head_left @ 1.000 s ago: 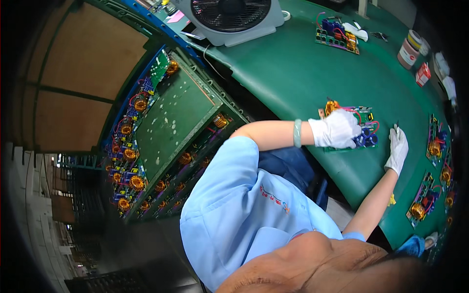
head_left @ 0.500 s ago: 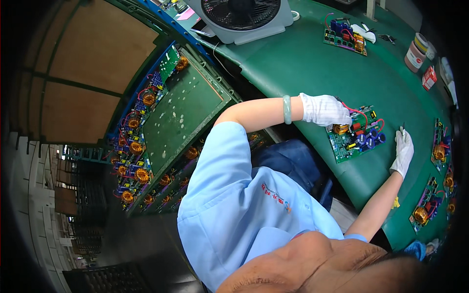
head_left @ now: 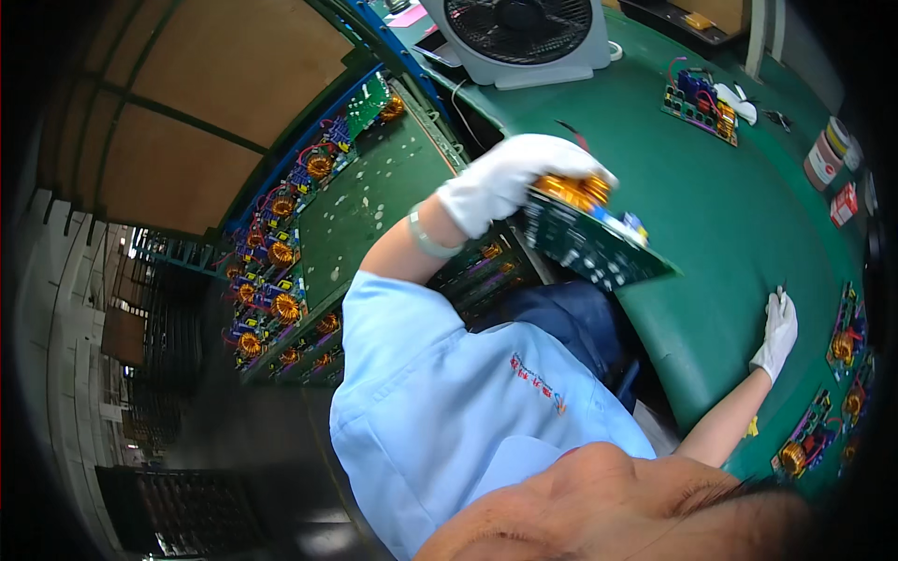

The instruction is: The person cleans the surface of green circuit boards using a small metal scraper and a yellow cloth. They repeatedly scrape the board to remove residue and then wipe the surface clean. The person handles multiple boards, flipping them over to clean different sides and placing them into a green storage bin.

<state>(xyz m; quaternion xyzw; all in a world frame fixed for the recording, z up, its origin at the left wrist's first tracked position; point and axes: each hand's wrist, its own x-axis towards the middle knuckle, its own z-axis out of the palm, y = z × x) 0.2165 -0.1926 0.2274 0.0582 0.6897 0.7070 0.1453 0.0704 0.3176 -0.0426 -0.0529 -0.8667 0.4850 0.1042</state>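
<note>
My left hand [head_left: 519,173], in a white glove, grips a green circuit board [head_left: 589,248] by its end with the copper-wound coil [head_left: 572,190]. Raised off the bench and tilted, the board turns its soldered underside toward me, so most of its parts are hidden. My gloved right hand [head_left: 776,335] rests over the bench farther right, its fingers closed around a thin dark tool [head_left: 784,287] of which only the tip shows.
At left, a green rack [head_left: 360,201] carries rows of similar boards [head_left: 281,252]. A fan [head_left: 524,28] stands at the bench's far edge. Another board [head_left: 700,107] lies far right, near a bottle [head_left: 825,154] and a red-white box [head_left: 844,204]. More boards [head_left: 806,435] line the right edge.
My left hand has lifted the board off the bench and carried it left, toward the rack, tipping it up. The right hand stays in about the same place. The view has shifted slightly.
</note>
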